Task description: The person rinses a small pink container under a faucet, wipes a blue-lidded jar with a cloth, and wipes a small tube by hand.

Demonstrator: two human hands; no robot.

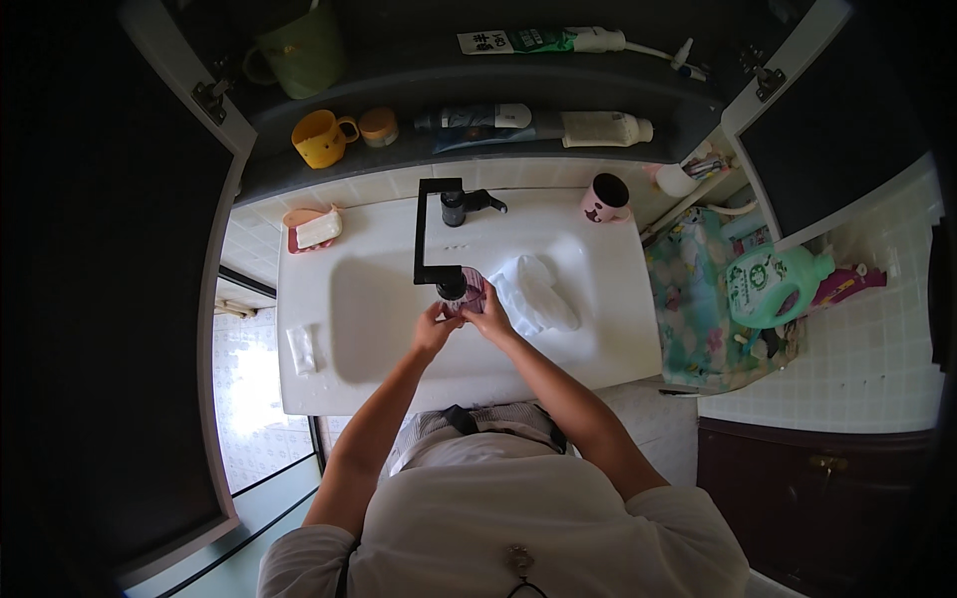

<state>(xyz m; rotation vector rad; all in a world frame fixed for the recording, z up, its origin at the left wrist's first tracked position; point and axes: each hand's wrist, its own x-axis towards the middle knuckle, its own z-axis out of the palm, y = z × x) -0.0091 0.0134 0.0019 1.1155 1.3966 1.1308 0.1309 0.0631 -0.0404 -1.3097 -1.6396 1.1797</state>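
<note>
Both my hands hold a translucent pinkish-purple cup [472, 297] beneath the spout of a black faucet [437, 275]. Around the cup's lower left side are the fingers of my left hand [434, 329]. My right hand [490, 318] grips its right side. The spout hides part of the cup's mouth, and I cannot tell whether water is running. Under the cup lies the basin of a white sink [374, 314]. A crumpled white cloth or bag [534, 295] rests in the basin's right side, close to my right hand.
A soap bar [319, 230] in its dish and a white packet [302, 350] lie on the left rim. At the back right stands a pink mug [604, 198]. Above, open cabinet doors flank shelves with a yellow mug [321, 140] and tubes. A green detergent bottle [774, 284] is at right.
</note>
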